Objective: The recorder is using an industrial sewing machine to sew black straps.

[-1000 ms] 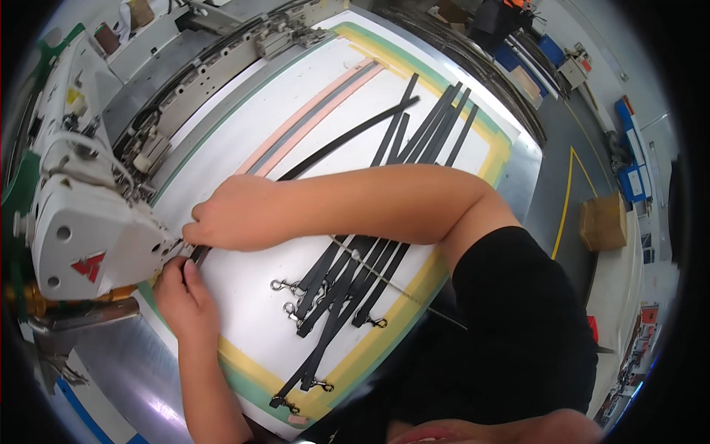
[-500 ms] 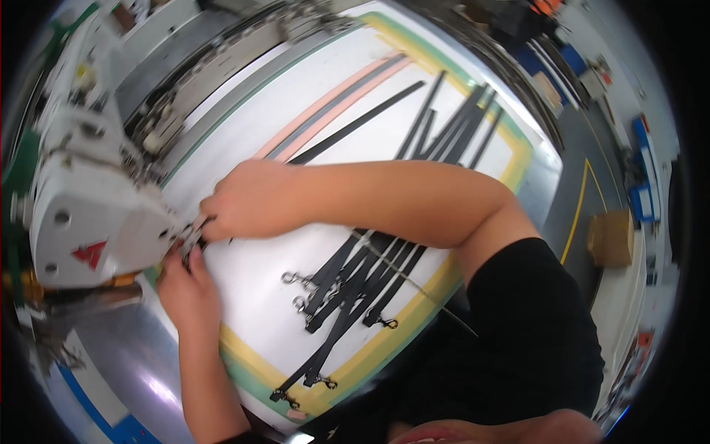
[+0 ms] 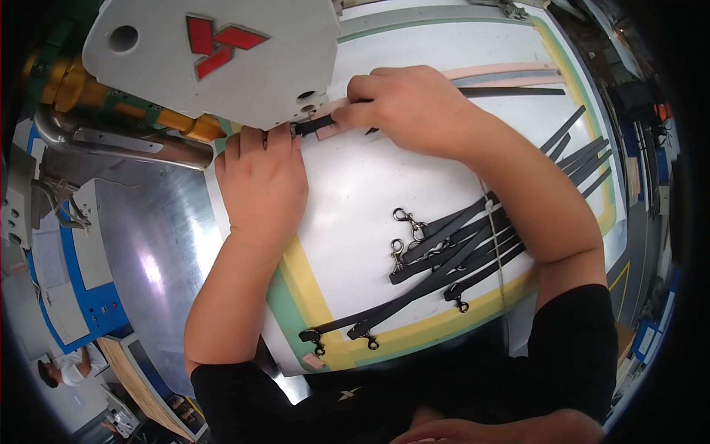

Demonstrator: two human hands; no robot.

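Just below the white machine head [image 3: 222, 66], my left hand [image 3: 262, 177] has its fingers curled at the metal end of a black strap [image 3: 318, 124]. My right hand [image 3: 414, 111] pinches the same strap a little further right. Between the hands the short visible stretch lies along a pink strip [image 3: 503, 71] with a grey middle. My fingers partly cover the metal fitting, so its shape is hard to make out. Several black straps with metal snap hooks [image 3: 436, 259] lie in a loose bundle near my right forearm, crossed by a thin cord [image 3: 494, 229].
Green and yellow tape [image 3: 299, 288] borders the white work surface [image 3: 347, 192]. At the left are a brass-coloured cylinder [image 3: 81, 89], a bent metal tube [image 3: 140, 144] and a blue-edged control panel [image 3: 96, 296]. Another person [image 3: 74, 366] is in the far lower left.
My view has turned and the machine head appears larger. The hands, earlier close together at a metal clip, are now further apart with a piece of strap visible between them.
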